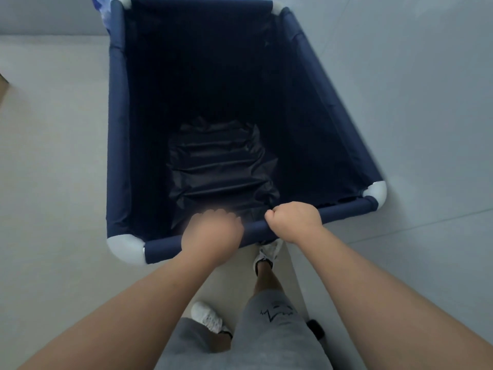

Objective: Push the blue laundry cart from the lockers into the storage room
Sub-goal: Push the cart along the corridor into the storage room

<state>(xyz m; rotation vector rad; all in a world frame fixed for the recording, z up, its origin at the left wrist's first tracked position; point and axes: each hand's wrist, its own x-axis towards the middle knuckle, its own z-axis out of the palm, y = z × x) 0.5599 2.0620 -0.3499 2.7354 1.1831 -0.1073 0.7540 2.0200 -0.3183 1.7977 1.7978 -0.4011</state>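
The blue laundry cart fills the middle of the head view, a deep navy fabric bin on a tube frame with white corner joints. Its inside is dark, with only crumpled fabric at the bottom. My left hand is wrapped over the near top rail, left of centre. My right hand grips the same rail just to the right, fist closed around it. Both forearms reach forward from the bottom of the frame. The cart's wheels are hidden.
A grey wall runs close along the cart's right side. Pale floor stretches to the left of the cart. My legs in grey shorts and white shoes stand right behind the rail. A brown edge shows at far left.
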